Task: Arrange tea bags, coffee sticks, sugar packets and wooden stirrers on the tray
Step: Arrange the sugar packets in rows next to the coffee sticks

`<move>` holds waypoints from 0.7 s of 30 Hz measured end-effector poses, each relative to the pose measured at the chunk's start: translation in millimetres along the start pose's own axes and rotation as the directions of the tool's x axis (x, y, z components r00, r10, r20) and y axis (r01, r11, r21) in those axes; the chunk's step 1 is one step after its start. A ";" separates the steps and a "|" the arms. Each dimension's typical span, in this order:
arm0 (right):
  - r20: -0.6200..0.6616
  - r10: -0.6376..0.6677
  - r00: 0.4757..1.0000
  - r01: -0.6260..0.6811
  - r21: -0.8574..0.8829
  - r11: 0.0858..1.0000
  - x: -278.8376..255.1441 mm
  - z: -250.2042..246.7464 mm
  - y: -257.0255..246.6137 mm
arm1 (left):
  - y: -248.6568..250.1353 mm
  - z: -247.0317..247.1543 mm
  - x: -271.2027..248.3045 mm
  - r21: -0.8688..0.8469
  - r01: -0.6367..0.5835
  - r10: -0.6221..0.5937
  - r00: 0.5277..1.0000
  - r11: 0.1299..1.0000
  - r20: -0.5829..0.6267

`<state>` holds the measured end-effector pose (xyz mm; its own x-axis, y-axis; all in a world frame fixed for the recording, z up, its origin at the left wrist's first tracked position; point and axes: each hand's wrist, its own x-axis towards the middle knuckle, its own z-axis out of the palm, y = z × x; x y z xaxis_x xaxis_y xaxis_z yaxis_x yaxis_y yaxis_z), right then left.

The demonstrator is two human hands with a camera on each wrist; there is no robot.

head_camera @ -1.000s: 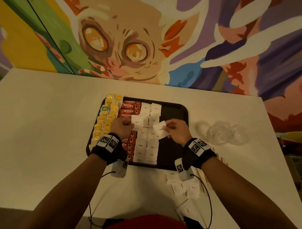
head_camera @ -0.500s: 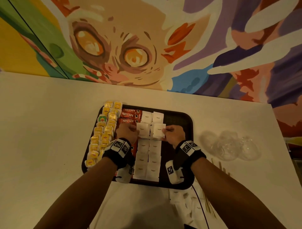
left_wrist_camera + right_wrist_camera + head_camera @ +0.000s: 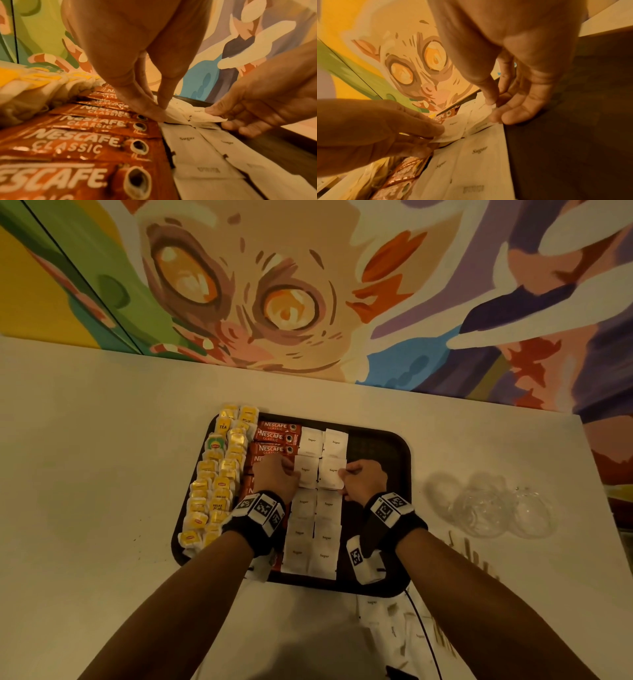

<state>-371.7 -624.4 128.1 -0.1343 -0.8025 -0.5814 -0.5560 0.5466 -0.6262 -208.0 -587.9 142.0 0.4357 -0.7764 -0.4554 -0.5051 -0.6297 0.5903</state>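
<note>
Dark tray (image 3: 376, 446) on the white worktop (image 3: 102, 474): tea bags (image 3: 219, 484) filled its left columns, coffee sticks (image 3: 274, 436) lay beside them, then two columns of sugar packets (image 3: 313, 529). The left hand (image 3: 275, 477) and right hand (image 3: 364, 479) each pinched one sugar packet's edge mid-tray. Wooden stirrers (image 3: 469, 556) lay on the worktop to the tray's right.

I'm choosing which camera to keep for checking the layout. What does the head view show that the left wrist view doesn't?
Head only: the whole tray, the clear plastic cups, the wooden stirrers and the loose sugar packets still on the table.
Left wrist only: the left hand's fingertips pinching a sugar packet's edge.
Both: coffee sticks, tea bags, both hands at the sugar rows.
</note>
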 end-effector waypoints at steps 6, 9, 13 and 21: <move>-0.027 -0.045 0.999 0.043 -0.065 0.997 0.0 -0.1 -1.9 | 2.7 -2.5 -3.0 0.042 -0.023 0.023 1.000 0.999 -0.008; -0.037 -0.055 0.998 0.052 -0.069 0.996 0.4 -0.2 -1.7 | 4.8 -3.7 -4.7 0.061 -0.032 0.033 0.999 0.998 -0.008; -0.039 -0.050 0.998 0.047 -0.084 0.995 0.6 1.2 -1.5 | 6.1 -3.9 -4.3 0.067 -0.042 0.043 0.999 0.997 -0.020; -0.059 -0.089 0.994 0.084 -0.078 0.993 -1.8 0.8 -0.6 | 6.6 -4.3 -4.3 0.102 -0.091 0.095 0.995 0.991 -0.040</move>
<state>-370.4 -623.0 129.1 -0.1325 -0.8604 -0.4920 -0.6275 0.4571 -0.6303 -210.0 -588.6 150.8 0.4149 -0.8311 -0.3702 -0.6159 -0.5560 0.5581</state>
